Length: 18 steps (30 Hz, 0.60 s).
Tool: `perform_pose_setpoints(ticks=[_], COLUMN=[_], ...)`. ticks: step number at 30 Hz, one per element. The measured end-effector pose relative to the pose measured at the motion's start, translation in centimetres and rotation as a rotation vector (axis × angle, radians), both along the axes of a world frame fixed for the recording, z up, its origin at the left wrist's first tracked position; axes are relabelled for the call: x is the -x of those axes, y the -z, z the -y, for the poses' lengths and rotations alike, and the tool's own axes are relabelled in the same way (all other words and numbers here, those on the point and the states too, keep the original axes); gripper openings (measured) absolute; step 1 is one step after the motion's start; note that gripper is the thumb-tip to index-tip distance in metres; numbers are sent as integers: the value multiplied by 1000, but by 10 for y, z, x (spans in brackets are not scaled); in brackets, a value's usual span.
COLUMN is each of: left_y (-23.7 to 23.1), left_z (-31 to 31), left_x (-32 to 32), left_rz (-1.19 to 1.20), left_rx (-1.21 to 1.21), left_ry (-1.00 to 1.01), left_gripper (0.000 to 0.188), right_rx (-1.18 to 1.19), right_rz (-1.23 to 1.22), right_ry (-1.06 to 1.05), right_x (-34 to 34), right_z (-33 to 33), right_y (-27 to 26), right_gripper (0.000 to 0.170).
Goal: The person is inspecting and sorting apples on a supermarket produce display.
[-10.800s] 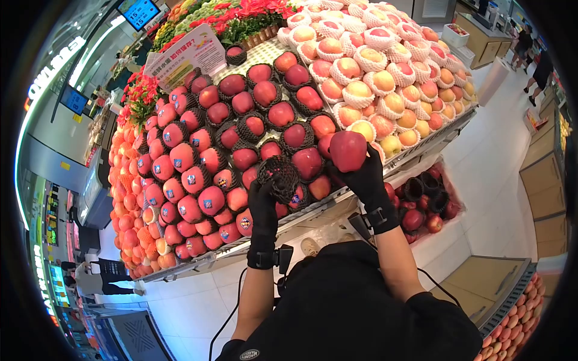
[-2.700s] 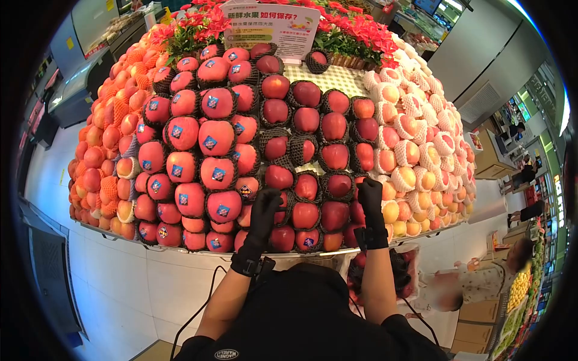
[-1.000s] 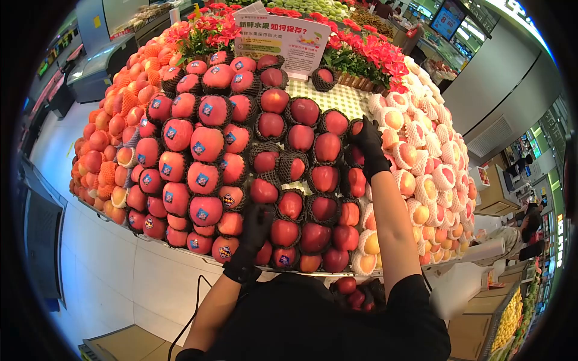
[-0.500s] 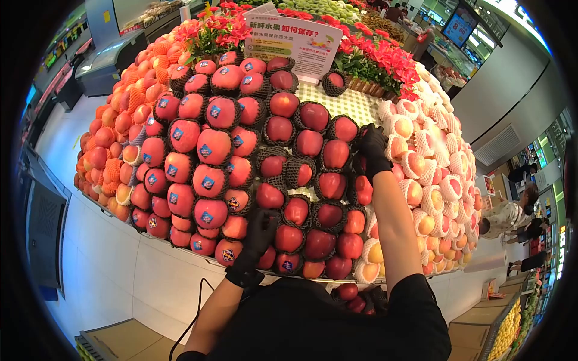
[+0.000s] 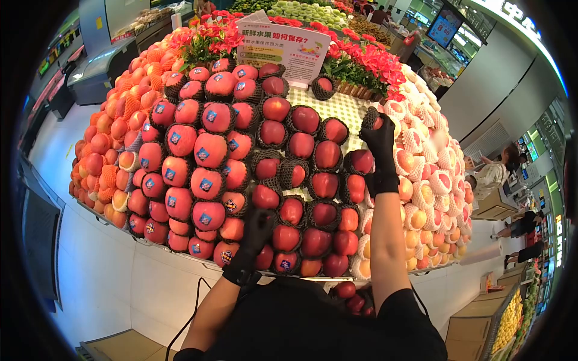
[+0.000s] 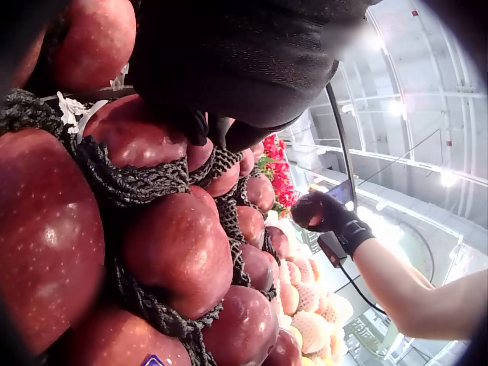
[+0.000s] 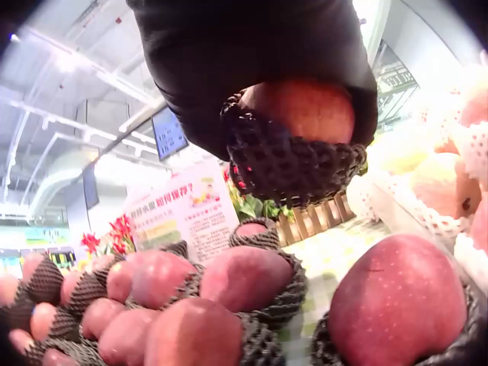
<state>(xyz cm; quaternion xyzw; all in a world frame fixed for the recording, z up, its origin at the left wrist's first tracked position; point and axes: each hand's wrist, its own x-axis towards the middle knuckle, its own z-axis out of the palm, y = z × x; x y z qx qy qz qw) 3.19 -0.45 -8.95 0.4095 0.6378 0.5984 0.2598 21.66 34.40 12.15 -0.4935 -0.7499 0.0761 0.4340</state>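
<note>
In the head view my right hand point(image 5: 380, 143), in a black glove, grips a red apple point(image 7: 305, 110) wrapped in a black foam net point(image 7: 293, 164). It is held up at the far right end of the dark red apple rows, over the checked cloth. Below it, another netted apple point(image 5: 362, 161) tops the right-hand column. My left hand point(image 5: 257, 231), also gloved, stays low by the front rows with its fingers loosely bent. The left wrist view has its fingertips right at a netted apple point(image 6: 137, 133); the palm side is hidden.
Stickered apples point(image 5: 205, 180) fill the left of the stand, and peach-coloured fruit in white nets point(image 5: 421, 174) the right. Behind are a sign point(image 5: 283, 51), red flowers point(image 5: 367, 63), a lone netted apple point(image 5: 324, 88) and checked cloth point(image 5: 337, 107). More apples point(image 5: 354, 298) lie below the front edge.
Earlier, my right hand held a bare apple and my left a black net. In the last second the right hand rose from the right column with a netted apple; the left barely moved.
</note>
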Motion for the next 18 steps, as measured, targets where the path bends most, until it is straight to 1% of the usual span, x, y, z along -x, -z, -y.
perform_pose_setpoints(ticks=[1, 2, 3, 5, 6, 7, 9, 10, 12, 15, 16, 17, 18], left_y=[-1, -11, -17, -11, -12, -14, -33, -40, -54, -72, -68, -79, -99], left_z=[0, 3, 4, 2, 1, 1, 3, 4, 4, -3, -7, -9, -9], left_x=[0, -1, -1, 4, 5, 7, 11, 12, 12, 9, 11, 8, 1], left_rz=[67, 135, 202, 109, 62, 135, 284, 323, 402, 450, 440, 554, 669], left_rx=[7, 17, 29, -16, -38, -46, -58, -53, -43, -189, -203, -233, -262], left_ry=[13, 27, 41, 27, 18, 41, 81, 90, 101, 117, 205, 238, 271], left_gripper=[16, 16, 15, 14, 14, 13, 12, 11, 10, 10, 22, 27, 32], right_rx=[-32, -44, -36, -71, -14, 21, 51, 98, 115, 157, 171, 184, 181], right_rz=[-55, -64, -86, -127, -171, -216, -202, -236, -202, -213, -220, -227, -225], right_ry=[-73, -100, -108, -147, -179, -232, -220, -228, -251, -330, -369, -407, -438], right_x=[-4, -4, -3, -5, -3, -1, 1, 4, 12, 22, 26, 29, 33], right_z=[9, 27, 44, 64, 78, 93, 128, 144, 177, 211, 221, 230, 232], right_y=[2, -1, -2, 11, 11, 13, 16, 19, 21, 32, 33, 35, 48], right_gripper=[74, 79, 80, 80, 80, 81, 82, 84, 85, 84, 85, 85, 86])
